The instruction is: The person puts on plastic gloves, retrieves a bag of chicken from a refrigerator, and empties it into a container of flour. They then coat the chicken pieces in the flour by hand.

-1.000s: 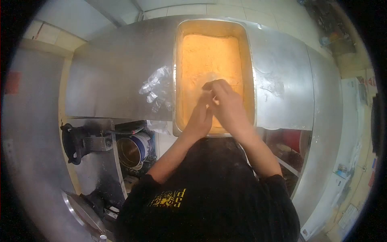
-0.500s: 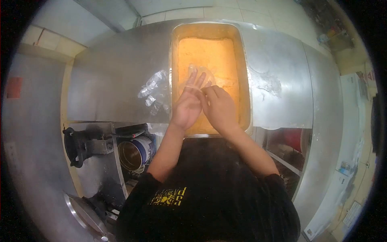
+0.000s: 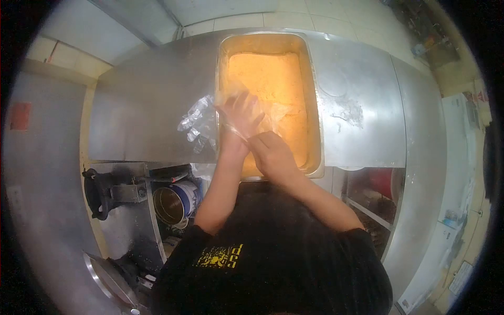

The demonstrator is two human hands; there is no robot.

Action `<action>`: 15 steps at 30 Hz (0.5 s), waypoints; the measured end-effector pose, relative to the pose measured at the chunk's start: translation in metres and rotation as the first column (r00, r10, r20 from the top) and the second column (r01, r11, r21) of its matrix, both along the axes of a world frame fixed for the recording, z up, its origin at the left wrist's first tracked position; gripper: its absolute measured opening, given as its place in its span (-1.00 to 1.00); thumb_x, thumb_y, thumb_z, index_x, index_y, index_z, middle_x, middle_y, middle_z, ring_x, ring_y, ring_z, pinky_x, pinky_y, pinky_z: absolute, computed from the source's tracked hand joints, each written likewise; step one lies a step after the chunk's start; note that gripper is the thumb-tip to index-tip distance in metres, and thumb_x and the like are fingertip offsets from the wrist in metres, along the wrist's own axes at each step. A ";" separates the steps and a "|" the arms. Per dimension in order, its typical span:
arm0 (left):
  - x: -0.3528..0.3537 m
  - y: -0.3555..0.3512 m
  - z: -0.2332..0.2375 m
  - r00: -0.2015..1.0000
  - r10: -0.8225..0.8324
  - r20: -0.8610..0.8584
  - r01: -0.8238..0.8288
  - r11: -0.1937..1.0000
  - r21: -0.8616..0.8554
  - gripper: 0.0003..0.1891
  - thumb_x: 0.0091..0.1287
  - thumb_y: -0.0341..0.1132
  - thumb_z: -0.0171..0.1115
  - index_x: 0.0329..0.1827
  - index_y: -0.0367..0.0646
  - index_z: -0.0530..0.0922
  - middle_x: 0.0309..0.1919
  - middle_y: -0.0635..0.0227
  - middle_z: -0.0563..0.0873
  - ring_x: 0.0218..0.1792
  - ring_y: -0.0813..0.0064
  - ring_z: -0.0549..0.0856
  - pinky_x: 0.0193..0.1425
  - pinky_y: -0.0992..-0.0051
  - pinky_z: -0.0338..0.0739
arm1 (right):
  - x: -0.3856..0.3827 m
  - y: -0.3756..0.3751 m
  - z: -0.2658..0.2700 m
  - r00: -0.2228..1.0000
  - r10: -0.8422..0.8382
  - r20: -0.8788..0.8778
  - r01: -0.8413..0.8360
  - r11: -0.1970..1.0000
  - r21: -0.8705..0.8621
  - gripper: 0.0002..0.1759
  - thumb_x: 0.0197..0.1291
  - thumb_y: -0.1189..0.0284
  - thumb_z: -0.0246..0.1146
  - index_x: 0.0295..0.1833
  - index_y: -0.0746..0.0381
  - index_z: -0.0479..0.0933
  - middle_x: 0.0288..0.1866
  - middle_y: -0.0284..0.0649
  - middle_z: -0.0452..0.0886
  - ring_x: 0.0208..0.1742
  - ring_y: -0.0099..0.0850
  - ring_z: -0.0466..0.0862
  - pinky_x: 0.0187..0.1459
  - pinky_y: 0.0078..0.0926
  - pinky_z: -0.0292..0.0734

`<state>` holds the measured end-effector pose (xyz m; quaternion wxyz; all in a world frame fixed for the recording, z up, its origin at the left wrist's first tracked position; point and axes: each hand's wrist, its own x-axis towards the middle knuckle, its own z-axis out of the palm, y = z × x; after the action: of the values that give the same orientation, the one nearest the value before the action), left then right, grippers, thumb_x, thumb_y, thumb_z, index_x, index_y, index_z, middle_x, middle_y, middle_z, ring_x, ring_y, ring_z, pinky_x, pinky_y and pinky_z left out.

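My left hand is inside a clear plastic glove, its fingers spread, above the left side of a deep metal tray. My right hand pinches the glove's cuff at the left wrist, with its fingers closed. An orange, smooth-topped mass fills much of the tray below both hands. Crumpled clear plastic lies on the metal counter just left of the tray.
The steel counter stretches to both sides of the tray, with a wet-looking patch on its right part. Below left are an open tin bucket and a black ring-shaped burner. A red container sits under the counter at right.
My left hand has gone further into the glove and its fingers have spread. My right hand has moved down and left, from the left fingers to the wrist, pulling the cuff along.
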<state>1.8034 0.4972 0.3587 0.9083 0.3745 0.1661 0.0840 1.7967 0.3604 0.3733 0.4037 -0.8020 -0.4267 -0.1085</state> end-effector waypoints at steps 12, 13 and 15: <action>0.029 0.010 -0.005 0.959 -0.214 0.185 0.257 0.933 -0.254 -0.02 0.29 0.66 -0.30 0.70 0.38 0.05 0.69 0.20 0.06 0.62 -0.18 0.06 0.64 -0.26 -0.17 | 0.005 -0.010 0.013 0.985 0.170 -0.035 -0.170 0.985 0.009 -0.78 0.13 0.54 0.20 -0.08 0.30 0.53 -0.16 -0.08 0.54 -0.06 -0.10 0.60 0.01 -0.19 0.55; 0.028 0.012 -0.011 0.923 -0.264 0.279 0.344 0.893 -0.290 -0.01 0.27 0.68 -0.33 0.70 0.40 0.07 0.69 0.19 0.05 0.62 -0.20 0.06 0.64 -0.26 -0.16 | 0.006 -0.010 0.012 0.983 0.179 -0.033 -0.179 0.984 0.005 -0.77 0.13 0.54 0.20 -0.07 0.31 0.53 -0.14 -0.08 0.55 -0.05 -0.10 0.60 0.02 -0.19 0.55; 0.024 0.015 -0.019 0.823 -0.334 0.459 0.510 0.791 -0.339 0.01 0.23 0.72 -0.39 0.69 0.43 0.11 0.69 0.16 0.03 0.61 -0.26 0.05 0.63 -0.27 -0.16 | 0.002 -0.010 0.012 0.979 0.197 -0.050 -0.196 0.980 0.012 -0.75 0.14 0.53 0.19 -0.04 0.31 0.53 -0.12 -0.07 0.54 -0.03 -0.08 0.61 0.03 -0.19 0.55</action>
<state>1.8274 0.5123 0.3395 0.9787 0.1602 -0.0857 -0.0957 1.7988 0.3505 0.3849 0.4259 -0.7571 -0.4930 -0.0490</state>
